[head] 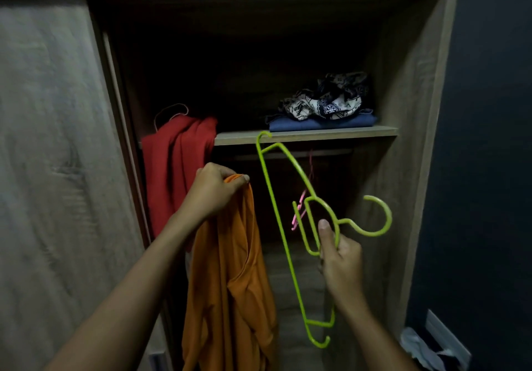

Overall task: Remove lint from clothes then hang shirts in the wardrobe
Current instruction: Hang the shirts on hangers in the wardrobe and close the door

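My left hand [214,190] pinches the top of an orange shirt [230,284], which hangs down limp in front of the open wardrobe [408,111]. My right hand [338,251] grips a lime-green plastic hanger [276,212] near its neck, turned on end with the hook pointing right. The hanger and the shirt are apart, side by side. A red garment [175,169] hangs on a pink hanger at the left of the wardrobe opening.
A wooden shelf [305,136] holds a folded blue cloth [322,123] with a patterned black-and-white cloth [328,100] on top. A pink hanger [302,206] hangs below the shelf. The sliding door [51,169] covers the left. Clothes lie on the floor at bottom right [426,347].
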